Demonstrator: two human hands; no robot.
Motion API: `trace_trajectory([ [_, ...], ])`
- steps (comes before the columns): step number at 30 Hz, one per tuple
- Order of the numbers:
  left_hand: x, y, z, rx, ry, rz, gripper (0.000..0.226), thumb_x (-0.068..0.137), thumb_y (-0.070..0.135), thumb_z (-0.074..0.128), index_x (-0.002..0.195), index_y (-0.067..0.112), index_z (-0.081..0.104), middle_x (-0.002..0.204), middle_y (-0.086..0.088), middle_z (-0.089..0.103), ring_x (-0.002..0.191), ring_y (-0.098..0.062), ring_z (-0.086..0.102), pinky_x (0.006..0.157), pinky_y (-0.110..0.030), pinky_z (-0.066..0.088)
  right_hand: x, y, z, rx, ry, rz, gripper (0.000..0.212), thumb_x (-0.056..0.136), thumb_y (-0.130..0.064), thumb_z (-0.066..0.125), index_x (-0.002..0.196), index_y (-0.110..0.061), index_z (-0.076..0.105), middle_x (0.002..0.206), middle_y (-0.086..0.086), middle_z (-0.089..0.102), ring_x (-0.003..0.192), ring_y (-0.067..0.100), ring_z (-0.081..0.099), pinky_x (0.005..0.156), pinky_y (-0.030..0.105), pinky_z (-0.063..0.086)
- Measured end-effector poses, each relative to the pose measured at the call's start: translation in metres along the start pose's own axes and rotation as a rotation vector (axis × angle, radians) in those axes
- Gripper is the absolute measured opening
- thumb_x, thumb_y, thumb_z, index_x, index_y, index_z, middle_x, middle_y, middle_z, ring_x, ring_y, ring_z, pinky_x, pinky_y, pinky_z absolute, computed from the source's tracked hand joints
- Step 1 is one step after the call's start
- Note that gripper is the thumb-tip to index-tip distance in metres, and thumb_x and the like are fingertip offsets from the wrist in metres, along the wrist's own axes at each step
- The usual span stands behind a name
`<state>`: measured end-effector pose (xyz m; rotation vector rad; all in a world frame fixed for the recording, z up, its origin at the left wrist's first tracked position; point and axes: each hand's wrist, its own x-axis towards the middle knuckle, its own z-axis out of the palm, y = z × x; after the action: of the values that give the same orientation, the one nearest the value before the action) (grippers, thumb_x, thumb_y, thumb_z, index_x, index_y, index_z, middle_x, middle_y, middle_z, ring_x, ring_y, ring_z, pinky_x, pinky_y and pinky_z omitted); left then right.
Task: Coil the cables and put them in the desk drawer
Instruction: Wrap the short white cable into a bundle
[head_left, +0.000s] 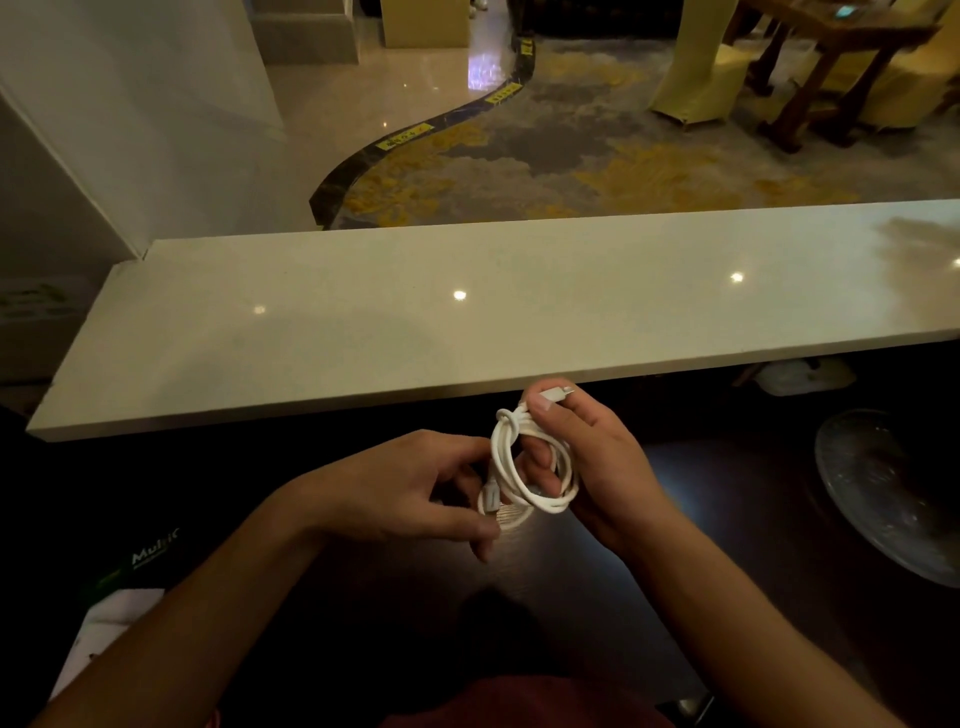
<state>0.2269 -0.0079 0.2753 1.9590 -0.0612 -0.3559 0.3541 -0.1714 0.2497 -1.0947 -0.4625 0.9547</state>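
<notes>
1. The white cable (530, 467) sat coiled in a small loop, held up in the air between both hands, just in front of the pale stone surface (363, 322).
2. The right hand (597, 462) had its grip curled through the coil, thumb and forefinger pinching one connector end at the top.
3. The left hand (415, 488) had its fingertips closed on the other plug at the coil's lower edge.
4. Below the hands lay a dark wooden surface (727, 519); a clear glass dish (893, 493) rested on it at the right.
5. A green and white box (119, 597) showed at the lower left.
</notes>
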Motion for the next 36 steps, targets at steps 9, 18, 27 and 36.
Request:
trace_trajectory([
  [9,0.006,-0.011,0.010,-0.082,0.093,-0.013,0.013,0.100,0.007,0.059,0.105,0.018,0.064,0.075,-0.009,0.076,0.072,-0.024,0.073,0.075,-0.035,0.057,0.001,0.003,-0.005,-0.023,-0.029,0.000,0.015,0.100,-0.020,0.054,0.090,-0.011,0.062,0.057,0.008,0.047,0.043,0.016,0.044,0.056,0.033,0.043],
  [18,0.014,-0.030,0.022,0.181,0.513,0.033,0.019,0.088,0.030,0.077,0.106,0.024,0.078,0.087,0.010,0.077,0.079,-0.006,0.072,0.075,-0.025,0.055,-0.001,0.002,-0.004,-0.204,0.109,-0.107,0.012,0.100,-0.015,0.056,0.093,-0.009,0.064,0.068,0.011,0.059,0.061,0.018,0.060,0.060,0.023,0.050],
  [27,0.018,-0.026,0.030,0.042,0.541,0.008,0.034,0.077,0.046,0.082,0.104,0.027,0.072,0.098,0.010,0.073,0.094,-0.008,0.069,0.082,-0.024,0.053,-0.003,0.006,0.001,-0.336,0.128,-0.235,0.009,0.101,-0.009,0.055,0.097,-0.004,0.061,0.068,0.011,0.065,0.059,0.020,0.060,0.057,0.026,0.051],
  [36,0.021,-0.010,0.049,-0.456,0.526,0.073,0.032,0.077,0.016,0.079,0.108,0.012,0.073,0.098,-0.003,0.078,0.091,-0.014,0.075,0.079,-0.025,0.057,-0.002,0.007,0.004,-0.136,0.200,0.030,0.017,0.100,-0.017,0.058,0.086,-0.016,0.067,0.075,0.003,0.067,0.063,0.013,0.062,0.054,0.025,0.050],
])
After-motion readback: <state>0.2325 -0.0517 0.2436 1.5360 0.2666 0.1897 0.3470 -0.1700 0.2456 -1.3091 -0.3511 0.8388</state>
